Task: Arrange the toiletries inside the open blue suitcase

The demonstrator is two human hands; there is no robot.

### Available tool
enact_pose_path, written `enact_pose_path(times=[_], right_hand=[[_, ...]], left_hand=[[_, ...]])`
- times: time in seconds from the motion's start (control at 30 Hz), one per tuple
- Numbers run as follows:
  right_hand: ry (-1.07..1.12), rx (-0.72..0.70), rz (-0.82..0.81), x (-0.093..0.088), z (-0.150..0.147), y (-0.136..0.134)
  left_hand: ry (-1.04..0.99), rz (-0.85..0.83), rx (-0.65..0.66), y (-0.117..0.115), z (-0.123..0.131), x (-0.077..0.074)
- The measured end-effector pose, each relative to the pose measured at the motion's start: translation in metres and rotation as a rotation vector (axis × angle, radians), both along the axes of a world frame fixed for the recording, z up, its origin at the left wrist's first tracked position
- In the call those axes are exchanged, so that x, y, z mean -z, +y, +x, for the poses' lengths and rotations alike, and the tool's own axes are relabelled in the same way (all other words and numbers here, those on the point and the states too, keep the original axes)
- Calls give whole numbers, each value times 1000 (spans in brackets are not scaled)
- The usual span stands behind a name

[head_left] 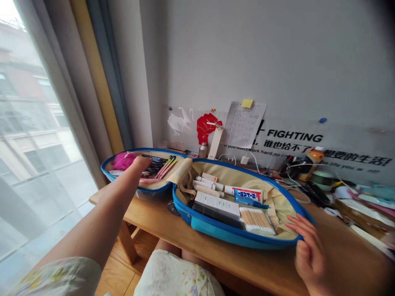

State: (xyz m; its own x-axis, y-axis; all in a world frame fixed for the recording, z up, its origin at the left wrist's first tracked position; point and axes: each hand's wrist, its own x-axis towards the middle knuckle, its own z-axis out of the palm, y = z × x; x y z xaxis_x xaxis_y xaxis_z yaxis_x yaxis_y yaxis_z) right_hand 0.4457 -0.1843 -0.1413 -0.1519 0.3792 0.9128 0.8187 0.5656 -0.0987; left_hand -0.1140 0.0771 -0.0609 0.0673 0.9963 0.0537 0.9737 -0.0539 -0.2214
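An open blue suitcase (pixel 237 238) with a beige lining lies on the wooden table. My left hand (pixel 142 163) reaches into its left half, over dark slim items beside a magenta bundle (pixel 123 160) and pink sticks (pixel 167 167); its fingers are largely hidden. At the right rim rests my right hand (pixel 308 244), fingers apart, holding nothing. The right half holds white tubes (pixel 208 183), a toothpaste box (pixel 248 194), a blue tube (pixel 249 201), a white and black box (pixel 216 207) and a pack of cotton swabs (pixel 256 220).
Behind the suitcase stand a small metal bottle (pixel 203 150) and a white upright stand (pixel 215 142). An orange bottle (pixel 312 162), a green-white bowl (pixel 321 179), cables and papers crowd the table's right side. A curtained window is at left.
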Motion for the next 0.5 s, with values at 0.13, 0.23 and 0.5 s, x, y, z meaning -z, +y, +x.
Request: enact_pose_path(times=[0.13, 0.23, 0.5], right_hand=[[10, 1, -8, -1, -1, 0], [29, 8, -1, -1, -2, 0], [21, -12, -2, 3, 0, 2]], left_hand=[[-60, 127, 9, -10, 15, -21], [-192, 277, 63, -12, 46, -44], [-841, 92, 388, -19, 179, -45]])
